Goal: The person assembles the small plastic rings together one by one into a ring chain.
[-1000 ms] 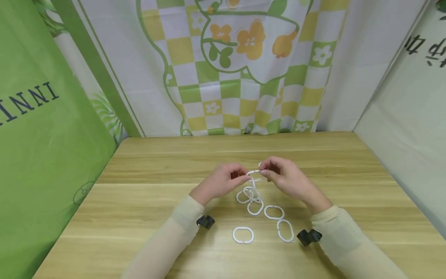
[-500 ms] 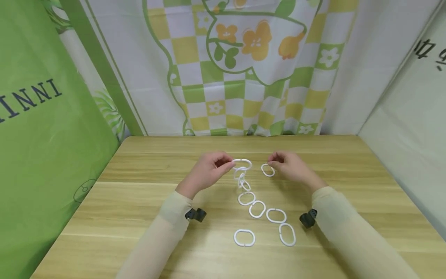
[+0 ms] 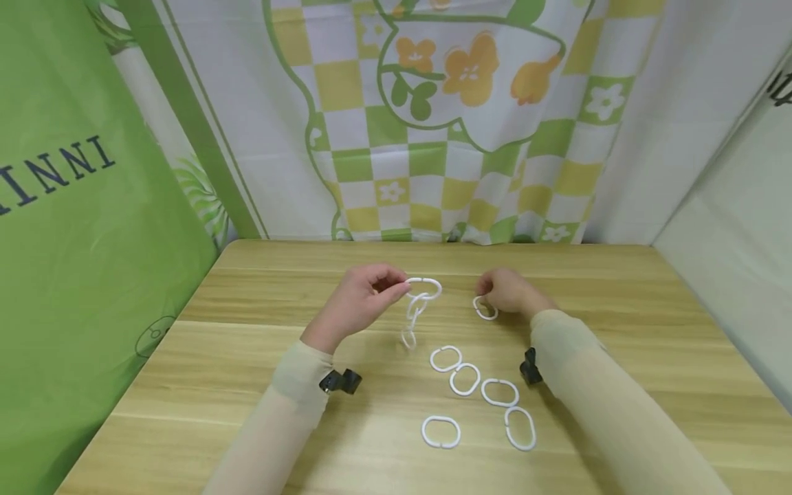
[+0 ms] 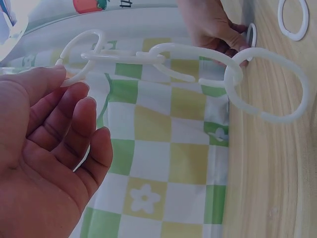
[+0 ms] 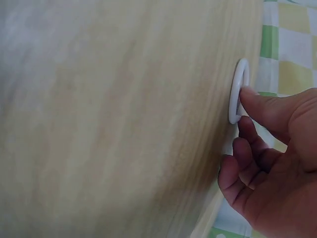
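My left hand (image 3: 365, 299) pinches the end link of a short chain of white plastic oval links (image 4: 124, 58) between thumb and forefinger. In the head view the rest of the chain hangs down over the table. To its right, my right hand (image 3: 512, 292) holds a single white oval link (image 5: 233, 96) low at the tabletop; each link has a small gap in its band. In the right wrist view the thumb lies on this link, with the forefinger at its lower end and the other fingers curled. The two hands are apart.
Several loose white links lie on the wooden table (image 3: 247, 385) nearer the body, among them a lone link (image 3: 441, 418) and one at the right (image 3: 534, 433). A checkered curtain (image 3: 427, 161) hangs behind the table, with a green cloth (image 3: 93, 275) at the left.
The hands have parted. My left hand has lifted the chain and drawn it left, clear of the loose links. My right hand has lowered the single link to the tabletop.
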The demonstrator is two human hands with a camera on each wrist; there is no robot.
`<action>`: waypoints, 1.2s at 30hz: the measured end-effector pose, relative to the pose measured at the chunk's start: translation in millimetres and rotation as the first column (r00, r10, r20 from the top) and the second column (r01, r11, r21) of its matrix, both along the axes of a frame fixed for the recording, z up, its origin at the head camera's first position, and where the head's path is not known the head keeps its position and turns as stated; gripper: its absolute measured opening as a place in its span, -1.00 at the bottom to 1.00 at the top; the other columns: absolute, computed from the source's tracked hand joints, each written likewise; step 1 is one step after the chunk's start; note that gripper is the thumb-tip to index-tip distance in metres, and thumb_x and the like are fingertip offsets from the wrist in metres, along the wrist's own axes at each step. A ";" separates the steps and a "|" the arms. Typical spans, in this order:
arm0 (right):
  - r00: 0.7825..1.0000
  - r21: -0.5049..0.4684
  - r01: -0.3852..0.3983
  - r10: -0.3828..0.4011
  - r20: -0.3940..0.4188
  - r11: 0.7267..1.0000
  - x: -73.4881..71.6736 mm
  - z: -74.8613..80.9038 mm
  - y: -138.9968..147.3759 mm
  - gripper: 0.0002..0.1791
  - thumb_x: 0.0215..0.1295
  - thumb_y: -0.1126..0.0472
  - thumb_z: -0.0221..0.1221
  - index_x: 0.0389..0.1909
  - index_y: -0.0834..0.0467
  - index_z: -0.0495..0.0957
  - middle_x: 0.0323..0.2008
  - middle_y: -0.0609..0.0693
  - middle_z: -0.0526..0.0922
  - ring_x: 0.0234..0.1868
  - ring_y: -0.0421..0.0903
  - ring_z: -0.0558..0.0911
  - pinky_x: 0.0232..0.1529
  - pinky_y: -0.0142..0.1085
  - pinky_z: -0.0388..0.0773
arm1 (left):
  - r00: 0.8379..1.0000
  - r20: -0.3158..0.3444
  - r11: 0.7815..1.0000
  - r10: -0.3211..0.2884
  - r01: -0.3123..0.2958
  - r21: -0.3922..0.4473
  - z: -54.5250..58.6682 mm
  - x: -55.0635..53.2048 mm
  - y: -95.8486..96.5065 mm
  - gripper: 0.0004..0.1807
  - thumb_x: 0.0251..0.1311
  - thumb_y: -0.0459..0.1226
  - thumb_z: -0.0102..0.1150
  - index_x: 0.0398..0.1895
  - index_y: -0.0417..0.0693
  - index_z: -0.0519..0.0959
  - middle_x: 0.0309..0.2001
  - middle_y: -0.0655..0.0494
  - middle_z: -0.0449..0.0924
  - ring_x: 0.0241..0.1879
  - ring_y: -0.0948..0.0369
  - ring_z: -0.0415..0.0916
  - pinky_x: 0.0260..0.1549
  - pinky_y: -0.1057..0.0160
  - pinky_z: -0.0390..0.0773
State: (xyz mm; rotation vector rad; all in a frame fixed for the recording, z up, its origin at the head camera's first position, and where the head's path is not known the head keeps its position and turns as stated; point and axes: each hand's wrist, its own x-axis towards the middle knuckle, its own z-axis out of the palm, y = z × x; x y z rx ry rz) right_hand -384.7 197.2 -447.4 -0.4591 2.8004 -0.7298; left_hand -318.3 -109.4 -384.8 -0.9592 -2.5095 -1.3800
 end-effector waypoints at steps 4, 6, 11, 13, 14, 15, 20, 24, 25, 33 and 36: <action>0.999 0.056 -0.007 0.004 0.049 0.998 1.6 -0.5 -0.3 -0.92 0.19 0.33 0.24 -0.43 0.19 0.52 -0.50 -0.03 0.51 -0.40 -0.06 0.47 -0.30 -0.24 0.39 | 1.000 0.008 1.000 -0.013 0.013 -0.005 -1.6 -0.6 0.4 -0.87 0.32 -0.22 0.23 -0.21 -0.08 0.69 -0.36 0.24 0.62 -0.43 0.26 0.48 -0.48 0.28 0.51; 0.998 0.080 -0.024 0.019 0.064 0.996 3.8 0.6 -1.5 -0.90 0.24 0.30 0.22 -0.43 0.18 0.49 -0.51 -0.03 0.48 -0.41 -0.06 0.47 -0.33 -0.24 0.39 | 1.000 0.012 1.000 -0.021 0.021 -0.004 -2.7 -1.1 0.1 -0.87 0.33 -0.23 0.23 -0.22 -0.10 0.69 -0.36 0.23 0.61 -0.43 0.26 0.48 -0.48 0.29 0.51; 0.996 0.077 -0.072 0.068 0.053 0.994 14.5 4.2 0.8 -0.89 0.30 0.27 0.18 -0.40 0.19 0.48 -0.48 -0.03 0.48 -0.40 -0.07 0.47 -0.32 -0.22 0.40 | 0.999 0.019 0.999 -0.051 0.051 -0.002 -3.8 -1.6 2.6 -0.84 0.34 -0.25 0.22 -0.21 -0.17 0.68 -0.35 0.11 0.63 -0.44 0.24 0.48 -0.48 0.28 0.51; 0.996 0.052 -0.085 0.084 0.033 0.995 19.4 5.6 2.6 -0.89 0.31 0.27 0.17 -0.40 0.19 0.48 -0.48 -0.04 0.47 -0.40 -0.09 0.46 -0.31 -0.22 0.39 | 0.998 0.023 0.998 -0.055 0.055 -0.003 -4.3 -2.0 3.4 -0.83 0.34 -0.24 0.22 -0.20 -0.18 0.68 -0.35 0.07 0.64 -0.44 0.24 0.48 -0.48 0.28 0.51; 0.996 0.030 -0.088 0.087 0.024 0.996 21.9 6.4 3.7 -0.89 0.31 0.28 0.17 -0.40 0.20 0.48 -0.49 -0.04 0.46 -0.41 -0.09 0.45 -0.32 -0.22 0.38 | 0.998 0.026 0.998 -0.055 0.056 -0.004 -4.5 -2.0 3.7 -0.83 0.34 -0.24 0.22 -0.20 -0.17 0.68 -0.35 0.06 0.64 -0.44 0.24 0.48 -0.48 0.28 0.51; 0.996 0.011 -0.088 0.088 0.014 0.996 25.0 7.6 4.4 -0.89 0.31 0.29 0.17 -0.40 0.20 0.48 -0.50 -0.04 0.45 -0.42 -0.09 0.44 -0.33 -0.22 0.38 | 0.998 0.027 0.998 -0.055 0.055 -0.005 -4.8 -2.1 4.1 -0.83 0.34 -0.23 0.22 -0.20 -0.16 0.68 -0.35 0.05 0.65 -0.44 0.24 0.48 -0.48 0.27 0.51; 0.997 -0.102 -0.070 0.065 -0.050 0.992 44.2 19.0 4.5 -0.94 0.36 0.29 0.15 -0.31 0.21 0.52 -0.45 -0.03 0.49 -0.39 -0.11 0.46 -0.31 -0.21 0.40 | 0.998 0.024 0.998 -0.054 0.054 -0.017 -7.1 -2.1 6.8 -0.87 0.33 -0.23 0.23 -0.22 -0.10 0.68 -0.35 0.14 0.63 -0.43 0.25 0.50 -0.45 0.27 0.53; 0.995 -0.184 -0.045 0.028 -0.096 0.982 62.1 34.6 -2.9 -0.91 0.41 0.28 0.13 -0.18 0.20 0.56 -0.31 -0.01 0.59 -0.26 -0.08 0.52 -0.17 -0.16 0.45 | 0.998 0.009 0.998 -0.059 0.060 -0.031 -9.6 -1.7 10.2 -0.90 0.32 -0.24 0.24 -0.25 -0.06 0.68 -0.39 0.24 0.60 -0.45 0.28 0.49 -0.45 0.29 0.53; 0.994 -0.201 -0.038 0.017 -0.105 0.979 67.1 39.0 -5.2 -0.90 0.41 0.28 0.12 -0.15 0.20 0.57 -0.29 0.00 0.60 -0.23 -0.08 0.53 -0.15 -0.15 0.45 | 0.998 0.006 0.998 -0.063 0.063 -0.031 -10.0 -1.4 11.3 -0.91 0.31 -0.24 0.25 -0.26 -0.06 0.67 -0.40 0.25 0.59 -0.45 0.28 0.48 -0.46 0.29 0.53; 0.982 -0.361 -0.022 -0.048 -0.182 0.932 95.2 57.1 -25.6 -0.93 0.37 0.28 0.20 -0.19 0.18 0.61 -0.32 -0.02 0.64 -0.32 -0.10 0.55 -0.31 -0.20 0.49 | 0.993 -0.006 0.992 -0.115 0.115 -0.050 -16.2 -0.1 20.7 -0.92 0.29 -0.27 0.27 -0.30 -0.08 0.67 -0.46 0.24 0.55 -0.50 0.29 0.44 -0.51 0.32 0.49; 0.978 -0.408 -0.017 -0.068 -0.195 0.913 99.6 56.8 -30.0 -0.94 0.37 0.29 0.19 -0.22 0.18 0.61 -0.35 -0.05 0.62 -0.35 -0.10 0.54 -0.35 -0.22 0.49 | 0.989 -0.030 0.989 -0.142 0.140 -0.049 -18.1 0.2 25.9 -0.94 0.27 -0.27 0.28 -0.32 -0.08 0.68 -0.45 0.24 0.56 -0.52 0.31 0.44 -0.53 0.33 0.48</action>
